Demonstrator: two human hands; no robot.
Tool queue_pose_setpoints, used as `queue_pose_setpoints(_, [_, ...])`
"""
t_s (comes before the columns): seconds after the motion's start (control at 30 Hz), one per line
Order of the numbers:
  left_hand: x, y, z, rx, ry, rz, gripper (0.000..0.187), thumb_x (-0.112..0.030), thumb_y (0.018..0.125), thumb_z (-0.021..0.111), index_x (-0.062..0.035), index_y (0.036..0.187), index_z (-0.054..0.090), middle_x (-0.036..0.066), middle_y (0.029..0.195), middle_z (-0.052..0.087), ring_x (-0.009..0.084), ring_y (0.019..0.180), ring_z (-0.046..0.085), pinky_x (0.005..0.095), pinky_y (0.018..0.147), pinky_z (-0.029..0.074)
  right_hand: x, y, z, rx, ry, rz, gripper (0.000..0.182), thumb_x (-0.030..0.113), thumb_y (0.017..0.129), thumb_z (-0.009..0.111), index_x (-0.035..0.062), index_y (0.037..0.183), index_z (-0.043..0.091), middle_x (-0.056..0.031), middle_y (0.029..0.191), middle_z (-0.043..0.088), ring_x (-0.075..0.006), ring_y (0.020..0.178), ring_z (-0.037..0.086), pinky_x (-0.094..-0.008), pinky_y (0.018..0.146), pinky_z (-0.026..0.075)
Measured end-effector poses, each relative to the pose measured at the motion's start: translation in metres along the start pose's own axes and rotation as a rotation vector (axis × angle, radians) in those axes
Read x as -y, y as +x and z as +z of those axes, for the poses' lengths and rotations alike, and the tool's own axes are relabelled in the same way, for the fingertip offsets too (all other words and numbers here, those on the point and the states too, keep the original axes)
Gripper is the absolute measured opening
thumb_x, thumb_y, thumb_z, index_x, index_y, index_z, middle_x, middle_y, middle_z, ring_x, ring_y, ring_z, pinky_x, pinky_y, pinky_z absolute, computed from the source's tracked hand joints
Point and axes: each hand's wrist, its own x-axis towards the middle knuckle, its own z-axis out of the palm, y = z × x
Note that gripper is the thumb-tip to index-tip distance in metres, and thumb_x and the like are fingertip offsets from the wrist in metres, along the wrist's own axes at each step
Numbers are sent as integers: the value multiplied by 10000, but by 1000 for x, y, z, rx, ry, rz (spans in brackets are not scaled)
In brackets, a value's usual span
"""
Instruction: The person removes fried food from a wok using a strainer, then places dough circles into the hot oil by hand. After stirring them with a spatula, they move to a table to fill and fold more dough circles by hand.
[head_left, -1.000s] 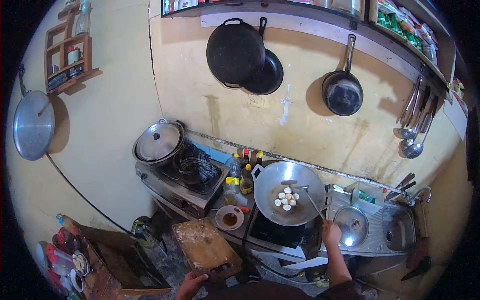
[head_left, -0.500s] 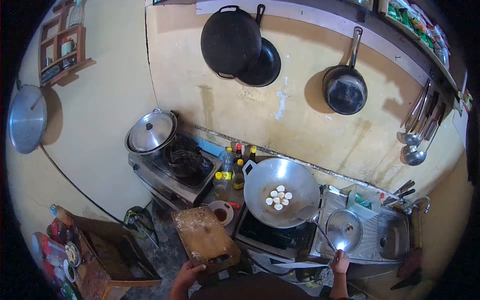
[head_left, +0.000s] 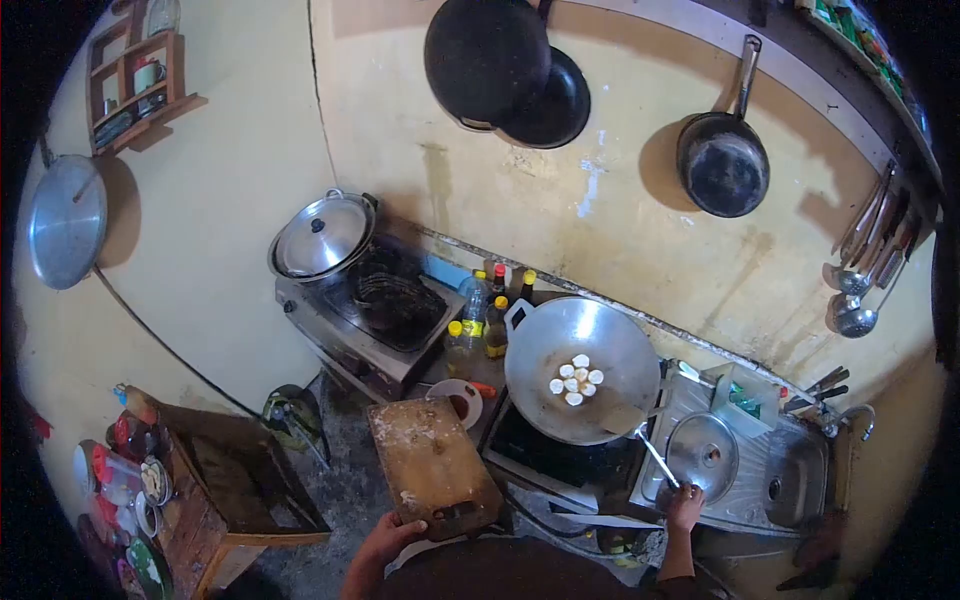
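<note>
My left hand [head_left: 397,535] grips the near edge of a wooden cutting board [head_left: 428,460], thumb on top, beside its handle slot. White residue marks the board. In my right hand [head_left: 685,506] is the handle of a metal spatula [head_left: 657,455], which slants up and left. Its blade rests inside the right edge of a large wok [head_left: 535,375]. Several white round pieces [head_left: 574,398] lie grouped in the middle of the wok. The wok sits on a stove [head_left: 545,455].
Left of the wok stand several bottles [head_left: 473,312] and a bowl of dark liquid [head_left: 460,403]. A lidded pot [head_left: 323,237] is on another stove [head_left: 350,345]. At right is a sink [head_left: 785,478] with a round lid [head_left: 702,450] beside it. Pans [head_left: 722,165] hang above.
The view has shifted, so the surroundings sit farther right and higher. The spatula's handle lies at a slightly different angle in my right hand. Both hands keep their holds.
</note>
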Motion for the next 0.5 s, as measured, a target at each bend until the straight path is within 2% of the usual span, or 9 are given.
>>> queue_pose_setpoints(0.03, [1, -2, -3, 27, -17, 1, 450, -138, 763, 626, 48, 1143, 474, 130, 1065, 572, 227, 981, 562, 348, 894, 428, 3, -4, 2, 6, 9, -12, 323, 165, 741, 563, 67, 1043, 509, -181, 1046, 498, -365, 985, 453, -491, 838, 363])
queue_pose_setpoints(0.13, [-25, -22, 4, -13, 9, 6, 434, -132, 774, 618, 30, 1150, 476, 114, 1078, 570, 215, 1000, 552, 344, 904, 417, 33, -12, -12, -119, -46, 92, 628, 340, 790, 519, 48, 1301, 300, -245, 1285, 311, -445, 1171, 289, -552, 970, 221])
queue_pose_setpoints(0.27, [-17, -24, -23, -3, 14, -23, 424, -138, 783, 616, 15, 1154, 479, 97, 1092, 564, 202, 1015, 542, 338, 912, 408, 134, -24, -26, -405, -19, 102, 608, 428, 841, 453, 18, 1267, 312, -256, 1272, 314, -437, 1179, 291, -561, 965, 217])
queue_pose_setpoints(0.33, [0, -19, -46, 73, -86, 24, 406, -156, 790, 618, 11, 1139, 494, 80, 1068, 577, 185, 989, 550, 319, 889, 415, 214, -33, -61, -434, 238, 47, 613, 379, 820, 517, -3, 1256, 318, -270, 1249, 324, -428, 1173, 300, -513, 983, 217])
queue_pose_setpoints(0.37, [4, -22, -57, 74, -83, 31, 406, -156, 790, 618, 11, 1139, 494, 80, 1068, 577, 185, 989, 550, 319, 889, 415, 245, -43, -68, -299, 453, 30, 597, 263, 784, 578, -23, 1244, 328, -264, 1234, 337, -419, 1154, 315, -490, 993, 205])
queue_pose_setpoints(0.4, [7, -25, -67, 110, -61, 38, 396, -162, 791, 621, 5, 1130, 505, 71, 1052, 584, 176, 975, 552, 310, 874, 417, 277, -54, -67, -375, 536, -74, 597, 144, 739, 596, -22, 1247, 331, -244, 1203, 366, -389, 1145, 330, -455, 1005, 198])
queue_pose_setpoints(0.43, [9, -29, -78, 148, -38, 45, 386, -169, 791, 625, -1, 1121, 515, 63, 1037, 590, 167, 961, 554, 301, 859, 420, 310, -72, -77, -203, 639, -89, 538, 104, 739, 577, 1, 1222, 364, -216, 1163, 401, -345, 1126, 357, -411, 994, 226])
queue_pose_setpoints(0.47, [-7, -47, -84, 96, 123, -18, 387, -179, 791, 630, -10, 1122, 525, 50, 1025, 598, 154, 939, 557, 290, 840, 419, 331, -95, -55, 98, 798, 5, 412, 133, 809, 535, 21, 1181, 396, -164, 1115, 447, -301, 1069, 412, -389, 957, 279])
queue_pose_setpoints(0.5, [-12, -63, -91, 105, 134, -14, 387, -179, 791, 630, -10, 1122, 525, 50, 1025, 598, 154, 939, 557, 290, 840, 419, 351, -120, -21, 220, 1136, -46, 420, 237, 876, 489, -16, 1200, 404, -183, 1128, 477, -303, 1067, 440, -419, 945, 302])
